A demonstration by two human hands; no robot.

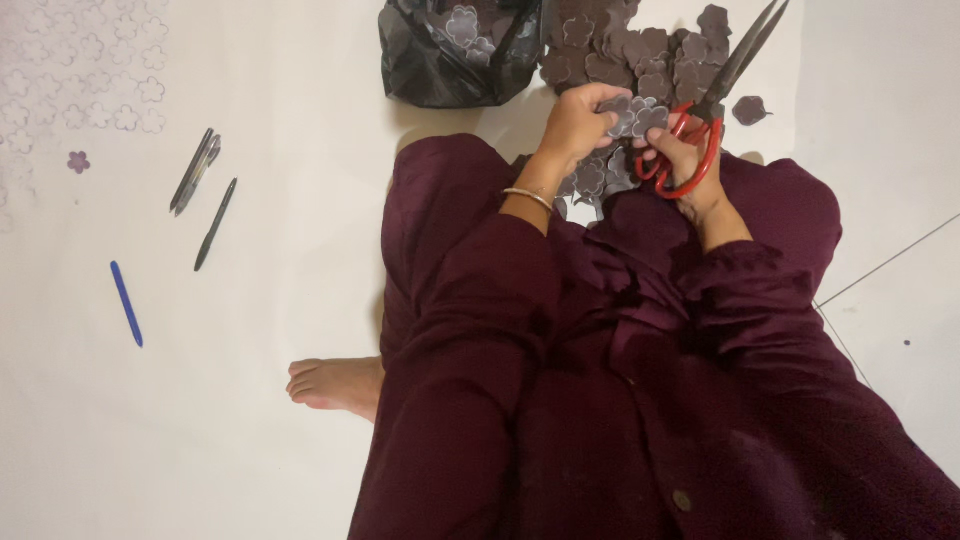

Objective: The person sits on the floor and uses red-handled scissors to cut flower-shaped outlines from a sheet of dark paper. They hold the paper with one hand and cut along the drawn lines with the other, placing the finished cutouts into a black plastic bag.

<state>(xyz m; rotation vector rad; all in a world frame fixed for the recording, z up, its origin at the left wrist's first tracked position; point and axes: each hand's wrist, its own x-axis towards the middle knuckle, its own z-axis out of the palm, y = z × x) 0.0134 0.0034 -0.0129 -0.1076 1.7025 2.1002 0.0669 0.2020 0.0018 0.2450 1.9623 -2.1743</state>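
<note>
My left hand (pixel 580 122) grips a bunch of dark purple flower-shaped cutouts (pixel 640 115) above my lap. My right hand (pixel 685 160) is closed through the red handles of large scissors (pixel 725 85), whose dark blades point up and to the right, nearly closed. The two hands almost touch at the cutouts. More flower cutouts (pixel 600 175) lie in my lap between the wrists. A thin bangle (pixel 528 196) sits on my left wrist. I wear a maroon garment (pixel 600 380).
A pile of dark flower cutouts (pixel 630 45) lies on the white floor ahead, beside a black plastic bag (pixel 445 55) holding more. Left on the floor lie dark pens (pixel 197 170), another dark pen (pixel 215 225), a blue pen (pixel 126 303) and one small purple flower (pixel 78 161). My bare foot (pixel 335 383) shows.
</note>
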